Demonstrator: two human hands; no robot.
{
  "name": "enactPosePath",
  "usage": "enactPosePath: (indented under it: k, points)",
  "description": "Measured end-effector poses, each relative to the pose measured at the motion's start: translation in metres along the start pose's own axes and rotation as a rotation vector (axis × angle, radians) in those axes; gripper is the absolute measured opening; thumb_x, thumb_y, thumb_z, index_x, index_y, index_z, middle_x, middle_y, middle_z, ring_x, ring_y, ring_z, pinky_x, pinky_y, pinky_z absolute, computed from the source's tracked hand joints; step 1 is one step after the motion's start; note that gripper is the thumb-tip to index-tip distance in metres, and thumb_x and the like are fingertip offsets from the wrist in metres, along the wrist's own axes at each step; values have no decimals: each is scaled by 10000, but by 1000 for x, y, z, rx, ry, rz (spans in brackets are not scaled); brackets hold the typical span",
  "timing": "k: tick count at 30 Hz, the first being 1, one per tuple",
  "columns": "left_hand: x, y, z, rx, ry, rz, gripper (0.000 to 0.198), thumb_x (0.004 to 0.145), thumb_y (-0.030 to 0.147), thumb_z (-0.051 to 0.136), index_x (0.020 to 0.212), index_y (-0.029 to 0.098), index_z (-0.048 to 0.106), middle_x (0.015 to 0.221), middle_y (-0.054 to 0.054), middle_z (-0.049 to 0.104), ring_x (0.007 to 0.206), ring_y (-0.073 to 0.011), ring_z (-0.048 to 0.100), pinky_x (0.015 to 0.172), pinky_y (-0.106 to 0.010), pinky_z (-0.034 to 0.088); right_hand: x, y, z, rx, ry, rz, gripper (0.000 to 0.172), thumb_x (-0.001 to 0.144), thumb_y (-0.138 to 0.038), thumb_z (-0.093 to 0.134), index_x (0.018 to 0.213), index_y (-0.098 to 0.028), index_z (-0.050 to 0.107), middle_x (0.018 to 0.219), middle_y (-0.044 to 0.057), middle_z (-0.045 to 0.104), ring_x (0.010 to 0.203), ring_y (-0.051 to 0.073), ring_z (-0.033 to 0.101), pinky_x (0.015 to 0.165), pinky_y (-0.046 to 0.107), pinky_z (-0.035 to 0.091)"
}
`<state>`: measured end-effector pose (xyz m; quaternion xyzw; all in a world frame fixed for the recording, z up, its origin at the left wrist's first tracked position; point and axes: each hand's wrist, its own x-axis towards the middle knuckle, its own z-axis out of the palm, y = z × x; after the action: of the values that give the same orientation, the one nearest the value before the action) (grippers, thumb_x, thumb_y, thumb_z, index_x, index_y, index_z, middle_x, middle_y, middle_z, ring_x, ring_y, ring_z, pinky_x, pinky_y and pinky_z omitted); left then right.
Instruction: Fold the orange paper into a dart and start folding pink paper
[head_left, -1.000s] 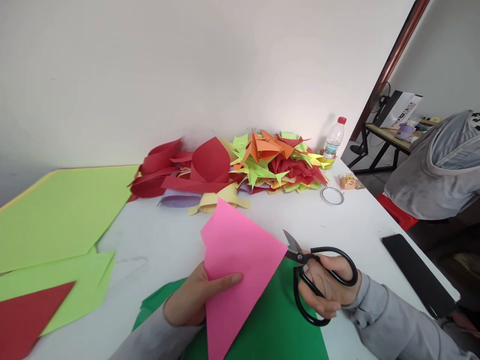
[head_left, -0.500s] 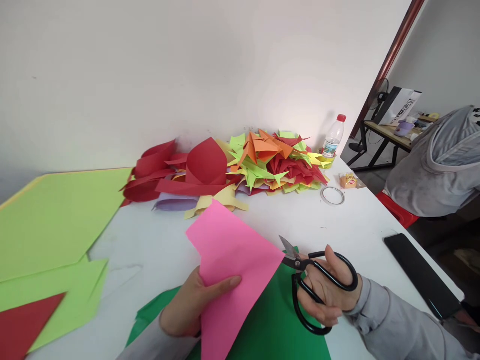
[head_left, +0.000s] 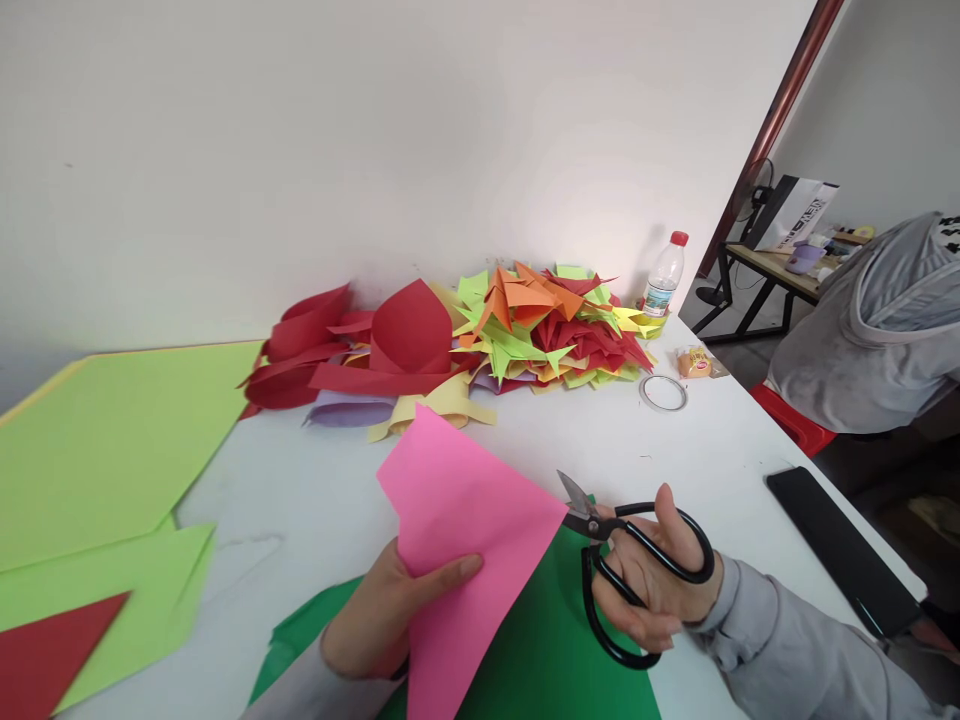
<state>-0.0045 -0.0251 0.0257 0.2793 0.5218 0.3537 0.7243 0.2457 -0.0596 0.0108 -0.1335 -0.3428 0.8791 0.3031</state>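
Closest in, the pink paper (head_left: pixel 480 490) is held up by the left hand (head_left: pixel 375 610), thumb pressed on the front face, other fingers hidden behind the sheet. The scissors (head_left: pixel 598 527) are gripped in the right hand (head_left: pixel 656 585), with fingers through the black handles and blades parted. The right corner of the pink paper is met by the blades; the lower tip is hidden behind it, and whether a cut is under way cannot be told. Beneath both hands, a green sheet (head_left: pixel 562 640) is laid on the white table (head_left: pixel 300 490). Well left of the left hand, a red sheet (head_left: pixel 60 650) is seen lying on light green sheets (head_left: pixel 127 430). To the right of the right hand, a flat black object (head_left: pixel 836 545) is noted near the table edge. Beyond the hands, curled red paper pieces (head_left: pixel 409 330) are massed beside a pile of folded paper shapes (head_left: pixel 532 325). Farther past the right hand, a tape ring (head_left: pixel 665 409), a wrapped snack (head_left: pixel 694 362) and a red-capped bottle (head_left: pixel 665 275) are placed. Farthest right, a person in grey (head_left: pixel 847 370) is partly seen on a red seat (head_left: pixel 791 420).
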Motion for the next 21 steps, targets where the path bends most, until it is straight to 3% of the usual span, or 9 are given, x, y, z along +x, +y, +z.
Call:
enactPosePath:
  k: [12, 16, 21]
  points:
    - [1, 5, -4, 14, -16, -1, 512, 461, 246, 904, 921, 149, 701, 810, -117, 762, 733, -361, 720, 618, -431, 607, -2, -4, 0, -9, -3, -8, 1000, 764, -857, 145, 1455, -137, 213, 609, 11, 632, 292, 69, 363, 342, 208, 310]
    - [1, 2, -4, 14, -27, -3, 479, 467, 239, 898, 898, 147, 709, 831, -127, 762, 779, -375, 717, 636, -434, 607, -2, 0, -2, -27, 11, 68, 973, 782, -844, 159, 1423, -122, 276, 570, -3, 613, 300, 73, 369, 374, 218, 282]
    - [1, -3, -2, 32, -63, -19, 513, 459, 247, 900, 927, 162, 707, 832, -121, 761, 832, -389, 708, 673, -454, 606, 0, 1, 0, -9, -49, 52, 976, 780, -847, 199, 1437, -127, 248, 585, 5, 621, 305, 77, 378, 366, 215, 288]
